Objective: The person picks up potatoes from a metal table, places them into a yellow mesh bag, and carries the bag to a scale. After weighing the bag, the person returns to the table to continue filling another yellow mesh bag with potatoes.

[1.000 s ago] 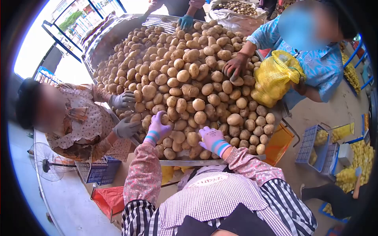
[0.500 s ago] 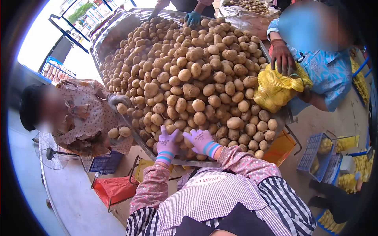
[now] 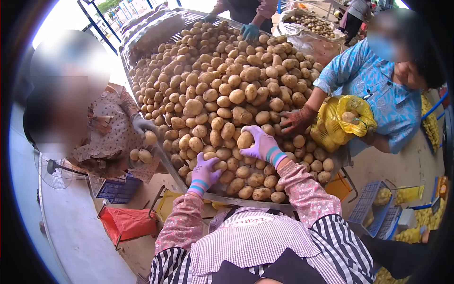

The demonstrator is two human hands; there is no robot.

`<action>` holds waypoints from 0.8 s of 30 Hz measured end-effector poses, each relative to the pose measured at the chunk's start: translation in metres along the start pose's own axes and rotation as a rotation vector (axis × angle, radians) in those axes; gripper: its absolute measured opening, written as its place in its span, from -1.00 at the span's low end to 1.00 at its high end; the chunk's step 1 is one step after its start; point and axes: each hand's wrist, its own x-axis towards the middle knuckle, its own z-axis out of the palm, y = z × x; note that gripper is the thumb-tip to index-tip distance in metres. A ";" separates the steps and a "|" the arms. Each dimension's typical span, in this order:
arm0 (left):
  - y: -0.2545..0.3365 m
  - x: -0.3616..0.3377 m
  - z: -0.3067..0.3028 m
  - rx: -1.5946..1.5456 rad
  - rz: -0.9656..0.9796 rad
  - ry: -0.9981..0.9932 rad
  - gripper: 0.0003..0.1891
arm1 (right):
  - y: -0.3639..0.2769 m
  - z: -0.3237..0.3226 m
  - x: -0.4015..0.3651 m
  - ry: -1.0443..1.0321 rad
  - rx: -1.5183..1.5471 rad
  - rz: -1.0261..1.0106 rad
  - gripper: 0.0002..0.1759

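Note:
A big heap of brown potatoes (image 3: 208,99) covers the metal sorting table (image 3: 166,163) in front of me. My right hand (image 3: 263,146), in a lilac glove with blue cuff stripes, is closed around a potato (image 3: 245,140) at the near part of the heap. My left hand (image 3: 204,172), gloved alike, is at the near left, its thumb and fingers curved about another potato (image 3: 220,165). Its fingertips are partly hidden among the potatoes.
At left, a co-worker's grey-gloved hand (image 3: 143,125) holds potatoes over the table edge. On the right, a person in blue reaches a dark-gloved hand (image 3: 298,120) into the heap beside a yellow mesh bag (image 3: 331,125). Blue crates (image 3: 371,206) and a red bag (image 3: 126,222) stand below.
My right hand has moved forward and right and now grips a potato. My left hand stays near the edge, slightly right. The right co-worker's hand has gone from the mesh bag to the heap.

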 end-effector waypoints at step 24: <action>-0.129 -0.084 0.003 -2.411 -0.068 -0.344 -0.37 | -0.092 0.080 -0.025 -0.281 1.246 0.084 -0.31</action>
